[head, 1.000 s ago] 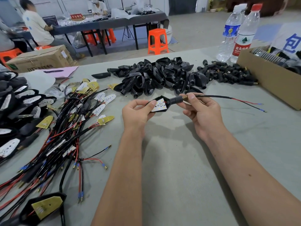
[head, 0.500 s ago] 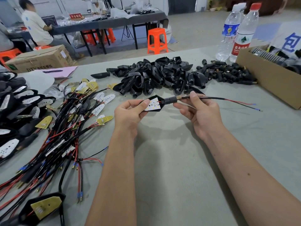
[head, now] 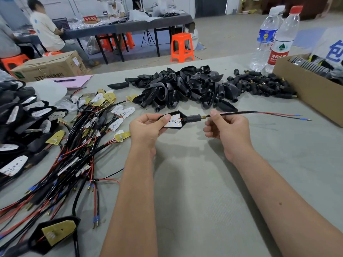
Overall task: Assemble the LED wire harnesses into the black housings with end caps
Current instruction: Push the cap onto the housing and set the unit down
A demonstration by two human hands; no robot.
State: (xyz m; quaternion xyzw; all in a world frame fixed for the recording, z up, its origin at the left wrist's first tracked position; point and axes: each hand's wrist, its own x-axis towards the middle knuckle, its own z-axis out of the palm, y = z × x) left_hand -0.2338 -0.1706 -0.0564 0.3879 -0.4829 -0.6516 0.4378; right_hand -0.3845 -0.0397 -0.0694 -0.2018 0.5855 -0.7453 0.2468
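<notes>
Head view: my left hand (head: 146, 129) grips black housing (head: 171, 121), LED board facing up. Right hand (head: 225, 127) pinches wire (head: 239, 113) just beyond end cap (head: 194, 118). Long axis runs left-right between fingers; I judge cap needs seating leftward.

Black housing (head: 171, 120) w/ white LED board (head: 173, 121) seated face-up was held above table, end cap (head: 194, 118) on its right end; black cable (head: 235, 113) ran right, splitting into red/black leads. Empty housings pile (head: 181, 88) lay behind, end caps heap (head: 263, 84) to its right.
</notes>
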